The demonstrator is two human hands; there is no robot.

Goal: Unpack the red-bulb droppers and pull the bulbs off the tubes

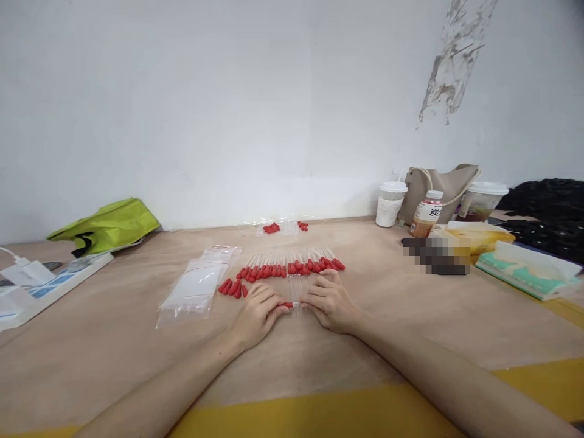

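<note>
My left hand (259,315) pinches a small red rubbery piece (286,304) between thumb and fingers. Facing it, my right hand (332,303) is closed at the other end, by a thin clear tube (295,304) that meets the red piece; my fingers hide part of the tube. Just beyond my hands lie several clear tubes (298,283). Behind them is a row of pale thin sticks with red bulb-like ends (292,269), the red ends toward me. Several loose red bulbs (236,288) lie beside my left hand.
Clear zip bags (196,286) lie on the left, with a power strip (59,289) and a green bag (107,228) farther out. Small red pieces (272,228) rest by the wall. Cups, a bottle (426,214), a handbag (440,185) and tissue packs (524,271) stand right.
</note>
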